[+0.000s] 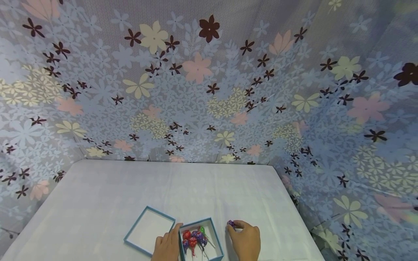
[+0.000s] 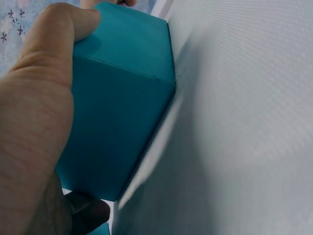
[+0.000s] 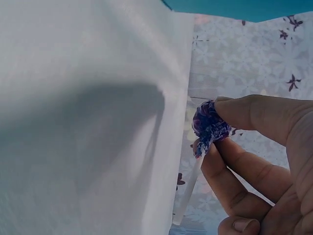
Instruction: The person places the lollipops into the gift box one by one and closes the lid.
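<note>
My right hand (image 1: 246, 240) pinches a lollipop between thumb and fingers, to the right of the box and above the table. Its wrapper is purple and blue, and the white stick of the lollipop (image 3: 210, 122) points downward in the right wrist view. My left hand (image 1: 166, 247) grips the left side of the open blue box (image 1: 217, 237). In the left wrist view the thumb lies on one outer face of the box (image 2: 117, 117) and fingers bend round its other end. Inside the box lie several wrapped lollipops (image 1: 192, 241), red, purple and green, sticks toward me.
Left of the box lies a blue-edged lid (image 1: 147, 232) with its white inside facing up, partly behind my left hand. A white cloth covers the table (image 1: 183, 188). Flower-patterned fabric (image 1: 196, 90) hangs behind the table and along its sides.
</note>
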`<control>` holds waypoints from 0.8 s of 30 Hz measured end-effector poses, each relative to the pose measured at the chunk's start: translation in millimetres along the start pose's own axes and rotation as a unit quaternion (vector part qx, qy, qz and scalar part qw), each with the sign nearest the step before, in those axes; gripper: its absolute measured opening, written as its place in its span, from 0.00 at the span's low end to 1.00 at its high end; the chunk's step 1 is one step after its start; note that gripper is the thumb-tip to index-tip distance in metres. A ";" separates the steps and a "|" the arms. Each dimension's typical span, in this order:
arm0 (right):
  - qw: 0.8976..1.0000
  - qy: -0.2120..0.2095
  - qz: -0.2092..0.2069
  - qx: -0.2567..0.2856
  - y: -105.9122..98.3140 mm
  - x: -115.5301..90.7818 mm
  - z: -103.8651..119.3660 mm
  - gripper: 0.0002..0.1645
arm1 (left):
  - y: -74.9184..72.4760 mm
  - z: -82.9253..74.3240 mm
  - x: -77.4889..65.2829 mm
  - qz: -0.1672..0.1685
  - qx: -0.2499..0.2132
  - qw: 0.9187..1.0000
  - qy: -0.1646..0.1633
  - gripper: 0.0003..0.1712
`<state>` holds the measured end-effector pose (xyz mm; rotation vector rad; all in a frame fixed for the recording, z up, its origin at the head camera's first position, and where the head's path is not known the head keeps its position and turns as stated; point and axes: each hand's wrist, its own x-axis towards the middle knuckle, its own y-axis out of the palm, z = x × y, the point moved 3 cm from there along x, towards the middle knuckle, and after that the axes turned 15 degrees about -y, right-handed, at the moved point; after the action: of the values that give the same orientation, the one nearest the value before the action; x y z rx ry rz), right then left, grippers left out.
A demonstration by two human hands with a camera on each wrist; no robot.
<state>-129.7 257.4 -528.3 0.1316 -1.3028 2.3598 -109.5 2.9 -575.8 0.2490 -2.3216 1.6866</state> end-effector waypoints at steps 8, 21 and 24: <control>1.000 -0.004 -0.008 0.005 -4.7 -1.6 7.4 0.14 | -1.2 0.6 0.7 0.004 0.011 1.000 0.003 0.38; 0.999 -0.026 -0.015 0.013 -13.4 -1.6 19.9 0.14 | -5.8 0.4 4.3 0.082 -0.011 0.997 -0.014 0.46; 0.999 -0.024 -0.015 0.014 -13.8 -1.9 21.3 0.14 | -5.2 1.9 3.4 0.078 -0.014 0.997 -0.015 0.50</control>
<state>-124.9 245.6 -506.2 0.2167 -1.2812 2.3644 -111.4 -0.4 -570.6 0.0903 -2.4412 1.7304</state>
